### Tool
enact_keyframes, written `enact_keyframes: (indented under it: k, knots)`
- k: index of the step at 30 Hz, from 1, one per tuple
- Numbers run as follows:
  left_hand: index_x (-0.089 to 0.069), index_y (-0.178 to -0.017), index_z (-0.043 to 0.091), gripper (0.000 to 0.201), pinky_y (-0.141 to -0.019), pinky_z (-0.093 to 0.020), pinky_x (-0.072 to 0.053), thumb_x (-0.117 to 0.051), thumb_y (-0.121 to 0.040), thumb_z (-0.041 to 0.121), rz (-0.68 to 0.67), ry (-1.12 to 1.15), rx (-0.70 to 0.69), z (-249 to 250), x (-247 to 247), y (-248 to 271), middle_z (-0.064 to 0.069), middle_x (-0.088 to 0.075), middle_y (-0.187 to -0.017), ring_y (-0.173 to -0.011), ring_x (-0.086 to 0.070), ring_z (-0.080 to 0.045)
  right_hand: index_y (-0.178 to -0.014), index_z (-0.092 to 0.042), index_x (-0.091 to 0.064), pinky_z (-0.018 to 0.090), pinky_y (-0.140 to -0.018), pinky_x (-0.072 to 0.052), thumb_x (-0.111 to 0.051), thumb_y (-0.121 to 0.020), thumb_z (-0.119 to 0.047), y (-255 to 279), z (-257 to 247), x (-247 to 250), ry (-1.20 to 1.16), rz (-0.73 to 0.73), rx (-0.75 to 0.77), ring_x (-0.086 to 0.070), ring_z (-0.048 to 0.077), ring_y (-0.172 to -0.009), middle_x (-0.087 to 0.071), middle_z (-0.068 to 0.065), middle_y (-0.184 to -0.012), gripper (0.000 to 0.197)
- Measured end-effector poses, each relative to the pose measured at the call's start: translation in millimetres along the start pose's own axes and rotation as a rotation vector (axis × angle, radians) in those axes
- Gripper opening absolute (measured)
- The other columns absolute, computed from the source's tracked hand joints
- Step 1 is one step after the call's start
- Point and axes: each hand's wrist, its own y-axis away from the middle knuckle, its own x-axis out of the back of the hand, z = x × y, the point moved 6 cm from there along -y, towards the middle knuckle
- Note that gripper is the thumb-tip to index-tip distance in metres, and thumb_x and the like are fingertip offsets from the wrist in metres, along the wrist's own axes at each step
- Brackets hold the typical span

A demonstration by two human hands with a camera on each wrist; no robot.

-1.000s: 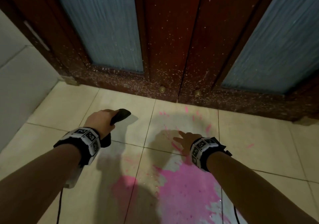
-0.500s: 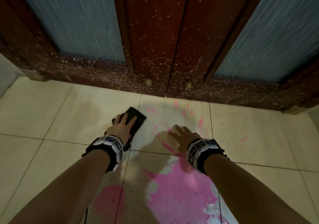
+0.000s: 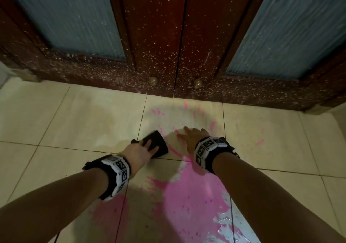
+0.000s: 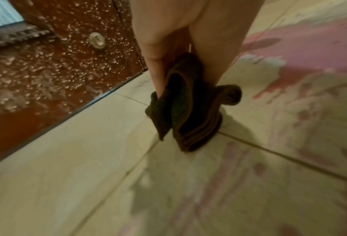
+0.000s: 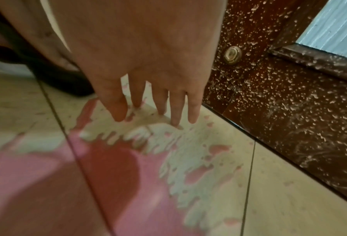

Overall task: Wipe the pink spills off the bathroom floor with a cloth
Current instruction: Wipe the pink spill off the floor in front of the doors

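Observation:
A dark folded cloth (image 3: 158,142) lies on the beige tiled floor (image 3: 74,123) at the left edge of the pink streaks. My left hand (image 3: 149,146) presses it down, fingers laid over it. In the left wrist view the cloth (image 4: 188,115) is bunched and pinched between thumb and fingers of the left hand (image 4: 185,89). My right hand (image 3: 189,134) is planted beside it, spread fingertips (image 5: 192,118) touching the floor among pink splashes. A large wet pink spill (image 3: 192,196) spreads under my forearms; a paler patch (image 3: 116,209) lies to its left.
A dark wooden double door (image 3: 159,36) with frosted glass panels (image 3: 74,18) and two brass knobs (image 3: 153,80) closes off the far side. Small pink splashes (image 3: 260,142) dot the tiles to the right and near the door. Bare tiles stretch to the left.
My left hand brought the cloth down onto the floor, then slid it right and nearer, up to the pink streaks beside the right hand. The right hand stayed planted.

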Motion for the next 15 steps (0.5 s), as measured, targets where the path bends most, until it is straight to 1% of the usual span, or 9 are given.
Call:
enact_keyframes:
  k: [2,3,5,6,8,10,12,13,15]
  knots:
    - [-0.011,-0.151,0.028,0.068,-0.088,-0.037,-0.048,-0.041,-0.095,0.003,0.021,-0.010,-0.034,-8.6,20.2,4.8,-0.013,-0.031,-0.148,-0.118,-0.051,-0.031,-0.149,-0.038,-0.011,0.046,-0.113,-0.026,-0.051,-0.090,-0.020,-4.2,4.2,3.8,-0.031,0.008,-0.022,-0.018,0.030,-0.142,-0.008,0.000,-0.158,0.073]
    - [-0.017,-0.149,0.032,0.066,-0.086,-0.035,-0.048,-0.041,-0.095,0.003,0.070,0.001,-0.015,-18.3,33.5,5.6,-0.009,-0.040,-0.143,-0.112,-0.056,-0.029,-0.148,-0.040,-0.010,0.046,-0.112,-0.028,-0.051,-0.089,-0.021,-7.4,6.8,7.0,-0.053,0.028,-0.030,-0.020,0.029,-0.142,-0.011,-0.001,-0.158,0.074]
    - [-0.022,-0.148,0.036,0.066,-0.085,-0.031,-0.048,-0.044,-0.094,0.005,0.204,0.137,0.130,-44.7,59.2,4.1,-0.006,-0.051,-0.134,-0.106,-0.060,-0.026,-0.146,-0.044,-0.008,0.051,-0.110,-0.028,-0.051,-0.087,-0.024,-9.0,11.2,12.2,-0.074,0.045,-0.063,-0.016,0.028,-0.143,-0.007,-0.005,-0.158,0.076]
    - [-0.019,-0.149,0.035,0.069,-0.087,-0.031,-0.049,-0.046,-0.093,0.006,0.248,0.231,0.218,-58.1,68.0,1.1,-0.007,-0.051,-0.135,-0.107,-0.059,-0.026,-0.147,-0.043,-0.007,0.053,-0.111,-0.026,-0.050,-0.088,-0.025,-8.1,12.1,13.5,-0.079,0.036,-0.067,-0.012,0.029,-0.144,-0.002,-0.005,-0.158,0.075]
    - [-0.008,-0.152,0.028,0.079,-0.092,-0.035,-0.047,-0.053,-0.090,0.006,0.264,0.378,0.320,-74.8,74.6,-11.4,-0.010,-0.037,-0.147,-0.116,-0.054,-0.029,-0.148,-0.040,-0.009,0.052,-0.112,-0.023,-0.046,-0.092,-0.024,-9.1,13.9,10.2,-0.092,0.031,-0.060,-0.009,0.031,-0.144,0.001,-0.004,-0.158,0.068]
    - [0.000,-0.152,0.020,0.085,-0.098,-0.037,-0.042,-0.055,-0.089,0.005,0.173,0.460,0.341,-75.1,65.7,-28.2,-0.012,-0.020,-0.155,-0.127,-0.044,-0.032,-0.148,-0.037,-0.012,0.052,-0.111,-0.026,-0.050,-0.091,-0.022,-7.0,16.5,2.7,-0.110,0.044,-0.057,-0.012,0.032,-0.143,0.000,-0.003,-0.158,0.069]
    - [0.001,-0.152,0.018,0.083,-0.105,-0.038,-0.038,-0.052,-0.090,0.005,0.124,0.476,0.350,-66.8,50.8,-39.7,-0.010,-0.007,-0.158,-0.138,-0.029,-0.031,-0.149,-0.032,-0.011,0.050,-0.114,-0.021,-0.052,-0.092,-0.019,-3.8,19.0,-8.0,-0.115,0.040,-0.038,-0.006,0.028,-0.145,0.005,-0.001,-0.158,0.071]
    - [0.000,-0.152,0.018,0.081,-0.108,-0.038,-0.036,-0.051,-0.090,0.006,0.147,0.459,0.356,-61.7,45.0,-42.9,-0.007,-0.003,-0.159,-0.141,-0.023,-0.029,-0.150,-0.030,-0.010,0.048,-0.116,-0.016,-0.050,-0.093,-0.019,-1.2,20.2,-13.0,-0.117,0.043,-0.024,-0.001,0.025,-0.146,0.009,-0.001,-0.158,0.071]
    - [-0.001,-0.152,0.019,0.077,-0.108,-0.038,-0.036,-0.048,-0.092,0.009,0.213,0.379,0.338,-50.8,41.3,-41.3,-0.004,-0.002,-0.159,-0.143,-0.019,-0.027,-0.150,-0.028,-0.009,0.045,-0.118,-0.011,-0.046,-0.096,-0.022,4.1,24.2,-14.1,-0.112,0.070,-0.003,0.003,0.021,-0.146,0.012,-0.002,-0.158,0.067]
